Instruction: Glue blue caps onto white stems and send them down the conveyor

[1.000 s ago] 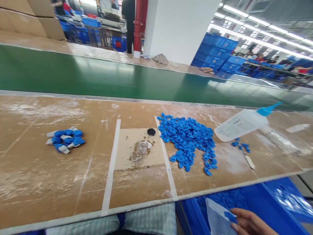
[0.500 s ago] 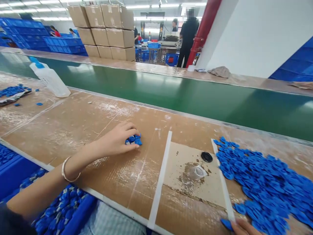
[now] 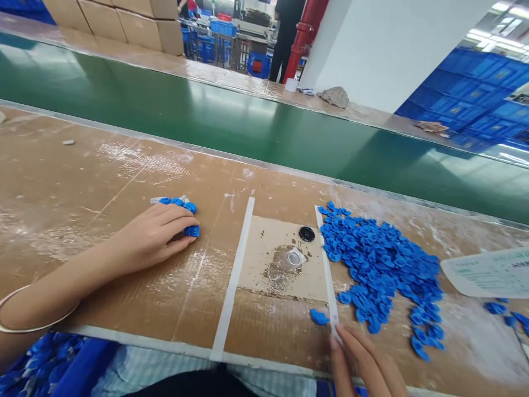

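My left hand [image 3: 163, 234] rests on the brown tabletop, its thumb and fingers closed around a small blue rubbery piece [image 3: 192, 231]. Several more blue pieces with whitish ends [image 3: 177, 202] lie just beyond its knuckles. At the lower right, my right hand [image 3: 367, 364] has its fingers stretched out, fingertips at a white tape strip [image 3: 326, 264]. A single curved blue piece [image 3: 319, 316] lies just left of those fingertips. A large pile of flat blue pieces [image 3: 380, 259] spreads to the right of the strip.
Between two tape strips lies a wet cardboard sheet [image 3: 252, 270] with a black round cap [image 3: 307, 234] and a clear small dish [image 3: 293, 258]. A white bottle [image 3: 487, 273] lies at the right. Beyond runs a green conveyor belt [image 3: 231, 110]. A blue crate [image 3: 91, 364] stands at lower left.
The view has turned right and down. My right hand has come further into view, and the blue piece that was at its fingertips now lies apart on the table. My left hand stays by its blue pieces.
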A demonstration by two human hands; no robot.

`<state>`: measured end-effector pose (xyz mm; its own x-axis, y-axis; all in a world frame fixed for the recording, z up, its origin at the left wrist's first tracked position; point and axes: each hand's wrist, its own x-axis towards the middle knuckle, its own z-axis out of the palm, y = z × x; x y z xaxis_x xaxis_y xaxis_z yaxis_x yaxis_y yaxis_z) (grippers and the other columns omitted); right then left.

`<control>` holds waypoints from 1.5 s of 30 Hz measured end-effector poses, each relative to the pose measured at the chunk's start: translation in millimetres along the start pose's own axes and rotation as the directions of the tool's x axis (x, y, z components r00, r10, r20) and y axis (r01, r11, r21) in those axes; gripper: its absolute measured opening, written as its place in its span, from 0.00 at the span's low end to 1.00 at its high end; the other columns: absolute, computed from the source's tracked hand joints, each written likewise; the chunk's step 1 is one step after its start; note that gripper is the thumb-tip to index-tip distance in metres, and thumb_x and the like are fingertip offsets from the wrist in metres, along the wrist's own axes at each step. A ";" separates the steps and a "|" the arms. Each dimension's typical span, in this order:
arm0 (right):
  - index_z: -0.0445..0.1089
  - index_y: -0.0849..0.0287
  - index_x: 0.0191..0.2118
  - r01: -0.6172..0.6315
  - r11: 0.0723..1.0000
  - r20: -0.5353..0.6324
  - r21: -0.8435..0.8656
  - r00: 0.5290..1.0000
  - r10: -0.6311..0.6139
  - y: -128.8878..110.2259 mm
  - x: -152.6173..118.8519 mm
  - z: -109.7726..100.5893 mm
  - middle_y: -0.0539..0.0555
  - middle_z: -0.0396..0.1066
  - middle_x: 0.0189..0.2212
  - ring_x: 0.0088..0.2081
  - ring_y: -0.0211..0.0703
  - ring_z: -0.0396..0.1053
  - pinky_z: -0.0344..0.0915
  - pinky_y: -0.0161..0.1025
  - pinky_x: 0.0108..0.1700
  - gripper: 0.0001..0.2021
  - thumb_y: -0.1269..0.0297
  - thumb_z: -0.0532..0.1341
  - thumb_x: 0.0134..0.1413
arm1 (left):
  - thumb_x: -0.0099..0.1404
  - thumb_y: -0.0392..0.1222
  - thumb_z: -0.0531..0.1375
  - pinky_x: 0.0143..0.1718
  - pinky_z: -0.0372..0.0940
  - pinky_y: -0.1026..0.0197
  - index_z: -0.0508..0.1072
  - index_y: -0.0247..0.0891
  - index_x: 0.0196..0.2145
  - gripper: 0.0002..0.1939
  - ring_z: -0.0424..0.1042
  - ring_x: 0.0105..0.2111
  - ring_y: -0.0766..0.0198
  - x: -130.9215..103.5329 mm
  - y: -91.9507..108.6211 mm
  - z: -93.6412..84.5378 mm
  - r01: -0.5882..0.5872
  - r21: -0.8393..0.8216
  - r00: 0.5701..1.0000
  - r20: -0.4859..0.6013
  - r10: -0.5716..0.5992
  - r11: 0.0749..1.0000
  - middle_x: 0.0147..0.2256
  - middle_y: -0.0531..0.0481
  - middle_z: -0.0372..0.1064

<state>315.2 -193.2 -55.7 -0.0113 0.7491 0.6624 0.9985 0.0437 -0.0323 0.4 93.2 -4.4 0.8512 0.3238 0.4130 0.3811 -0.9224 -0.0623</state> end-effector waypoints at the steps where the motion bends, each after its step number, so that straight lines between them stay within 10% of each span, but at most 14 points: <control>1: 0.72 0.64 0.46 -0.040 0.999 -0.008 -0.026 0.999 0.039 -7.6 4.3 1.2 0.57 0.75 0.38 0.36 0.43 0.73 0.67 0.39 0.43 0.09 0.67 0.61 0.63 | 0.71 0.41 0.55 0.48 0.64 0.54 0.74 0.38 0.43 0.09 0.72 0.43 0.56 0.3 2.0 0.0 0.002 -0.015 1.000 -0.013 -0.002 1.000 0.42 0.44 0.74; 10: 0.73 0.63 0.44 -0.236 0.965 0.055 -0.117 0.968 0.243 -33.4 14.6 10.5 0.58 0.75 0.38 0.40 0.49 0.71 0.64 0.44 0.45 0.17 0.53 0.56 0.67 | 0.70 0.41 0.56 0.49 0.63 0.58 0.76 0.37 0.42 0.10 0.72 0.43 0.61 1.1 14.0 -3.8 -0.001 -0.087 0.997 -0.074 -0.005 0.996 0.41 0.46 0.75; 28: 0.69 0.61 0.53 -0.505 0.861 0.123 0.067 0.860 0.495 -35.2 12.4 3.7 0.59 0.74 0.46 0.48 0.50 0.69 0.63 0.45 0.51 0.18 0.55 0.59 0.64 | 0.67 0.41 0.58 0.53 0.63 0.53 0.77 0.41 0.41 0.09 0.71 0.42 0.57 6.9 22.9 -14.5 0.095 -0.234 0.990 -0.081 -0.117 0.968 0.39 0.48 0.76; 45: 0.71 0.62 0.44 -0.267 0.963 0.109 0.031 0.959 0.263 -28.2 26.1 -0.5 0.56 0.75 0.38 0.40 0.47 0.70 0.65 0.45 0.48 0.10 0.61 0.59 0.65 | 0.66 0.42 0.60 0.48 0.67 0.60 0.76 0.40 0.42 0.09 0.74 0.42 0.62 9.1 31.0 -20.8 0.186 -0.355 0.980 0.001 -0.199 0.916 0.42 0.49 0.75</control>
<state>286.8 -175.2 -37.0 0.2455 0.8019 0.5446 0.9631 -0.1377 -0.2314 12.5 63.3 16.4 0.7589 0.5007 0.4164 0.3791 -0.8596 0.3426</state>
